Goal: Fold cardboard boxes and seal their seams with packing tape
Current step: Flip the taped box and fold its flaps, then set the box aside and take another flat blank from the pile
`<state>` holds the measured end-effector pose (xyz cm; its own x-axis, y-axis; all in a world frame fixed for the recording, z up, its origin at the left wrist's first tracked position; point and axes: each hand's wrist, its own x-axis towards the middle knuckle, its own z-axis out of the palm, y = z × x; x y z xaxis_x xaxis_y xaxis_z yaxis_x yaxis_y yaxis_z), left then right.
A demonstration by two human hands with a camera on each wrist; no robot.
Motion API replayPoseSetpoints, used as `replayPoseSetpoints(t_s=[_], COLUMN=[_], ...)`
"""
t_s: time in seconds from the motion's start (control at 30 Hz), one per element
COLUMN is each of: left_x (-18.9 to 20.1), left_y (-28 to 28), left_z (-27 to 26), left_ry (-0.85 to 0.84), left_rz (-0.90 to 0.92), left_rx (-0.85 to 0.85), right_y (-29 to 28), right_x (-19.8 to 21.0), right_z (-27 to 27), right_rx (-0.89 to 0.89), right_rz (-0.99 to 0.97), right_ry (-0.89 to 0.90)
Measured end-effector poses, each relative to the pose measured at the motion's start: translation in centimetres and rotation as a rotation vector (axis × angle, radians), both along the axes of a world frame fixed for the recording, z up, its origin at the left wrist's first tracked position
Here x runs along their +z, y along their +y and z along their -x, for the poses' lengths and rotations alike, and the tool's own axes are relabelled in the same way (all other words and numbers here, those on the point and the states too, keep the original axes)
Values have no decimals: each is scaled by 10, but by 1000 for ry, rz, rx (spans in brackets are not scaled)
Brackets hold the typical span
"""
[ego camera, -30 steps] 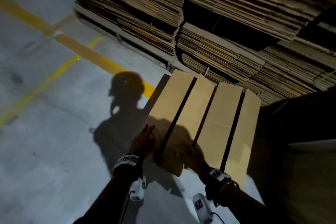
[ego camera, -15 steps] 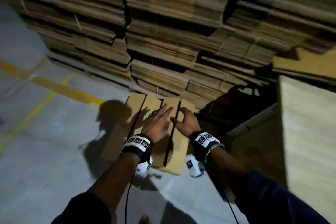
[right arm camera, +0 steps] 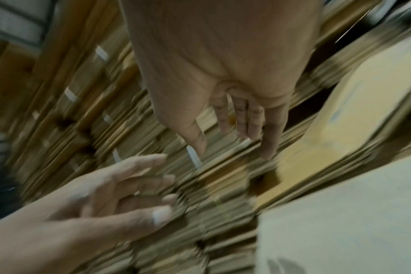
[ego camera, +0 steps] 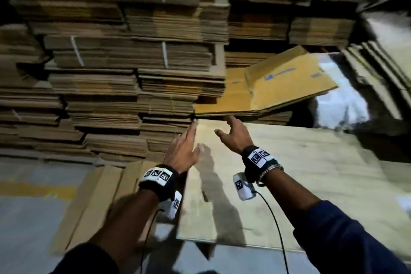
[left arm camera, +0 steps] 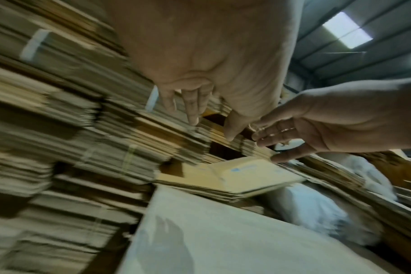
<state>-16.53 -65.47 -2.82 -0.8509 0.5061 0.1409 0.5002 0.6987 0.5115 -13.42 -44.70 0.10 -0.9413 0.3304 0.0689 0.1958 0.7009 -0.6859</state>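
Both of my hands reach forward with fingers spread and hold nothing. My left hand (ego camera: 186, 144) hovers at the left edge of a large pale cardboard sheet (ego camera: 300, 184). Over that sheet's far edge is my right hand (ego camera: 232, 131), just below a yellow-brown flattened box with blue print (ego camera: 284, 82) that lies on a stack. A flattened box with slotted flaps (ego camera: 104, 196) lies on the floor under my left forearm. The left wrist view shows my left hand (left arm camera: 200, 111) and right hand (left arm camera: 293, 137) above the printed box (left arm camera: 235, 176). No tape is in view.
Tall stacks of strapped, flattened cardboard (ego camera: 133, 62) fill the whole background like a wall. Something wrapped in white plastic (ego camera: 340, 100) sits at the right behind the printed box. Grey concrete floor with a yellow line (ego camera: 33, 189) lies at the left.
My hands have left the flattened box on the floor and risen forward and to the right, toward the printed box on the stack. My view has lifted with them.
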Motion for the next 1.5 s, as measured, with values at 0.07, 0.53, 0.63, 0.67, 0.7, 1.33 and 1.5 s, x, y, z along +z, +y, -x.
replayPoseSetpoints(t_s=[0.07,0.53,0.63,0.67,0.7,1.33,1.5], left_x=[20,94,82,77,73,10,0], left_y=[69,446,504,522,543,897,925], left_z=[-31,-185,-205,-210,-215,-169,-160], left_ry=[52,46,16,-8,-39,-603,-541], left_rz=[7,103,117,114,109,-40,-220], left_rx=[-34,-346,-433,-453,-472,-376,-145], right_y=[81,460,509,523,542,829,836], right_x=[21,102,85,79,71,16,6], right_z=[-41,-270,-299,-307,-315,-285,-263], right_rx=[-39,-307,-359,-376,-398,-505,-253], right_rz=[-33,41,15,11,9,-178,-551], right_ry=[5,-24,-100,-132,-161,-387,-531])
